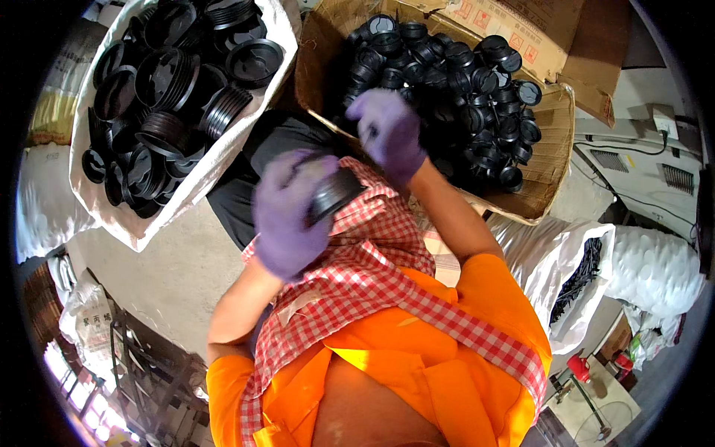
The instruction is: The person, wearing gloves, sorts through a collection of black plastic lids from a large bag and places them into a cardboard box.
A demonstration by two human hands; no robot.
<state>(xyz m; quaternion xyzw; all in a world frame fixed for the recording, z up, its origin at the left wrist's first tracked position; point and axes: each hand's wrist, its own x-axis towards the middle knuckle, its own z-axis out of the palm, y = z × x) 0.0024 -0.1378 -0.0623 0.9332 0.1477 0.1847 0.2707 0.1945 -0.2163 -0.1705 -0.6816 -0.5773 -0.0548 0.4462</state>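
My left hand (290,212), in a purple glove, is closed around a black round plastic piece with a ribbed side (337,195), held tilted above my lap. It resembles the stacked shallow dishes in the white sack, though whether it is one piece or several nested ones I cannot tell. My right hand (387,134), also gloved in purple, hovers at the near edge of the cardboard box (555,167), close to the small black wheel-like parts (454,82) heaped inside. Its fingers are blurred and partly turned away, so what they do is unclear.
A white woven sack (186,175) full of black round dishes (167,78) stands at the far left. On the right, another white sack (532,257) lies open with thin black pieces (577,279) inside. A metal frame (141,357) is at lower left.
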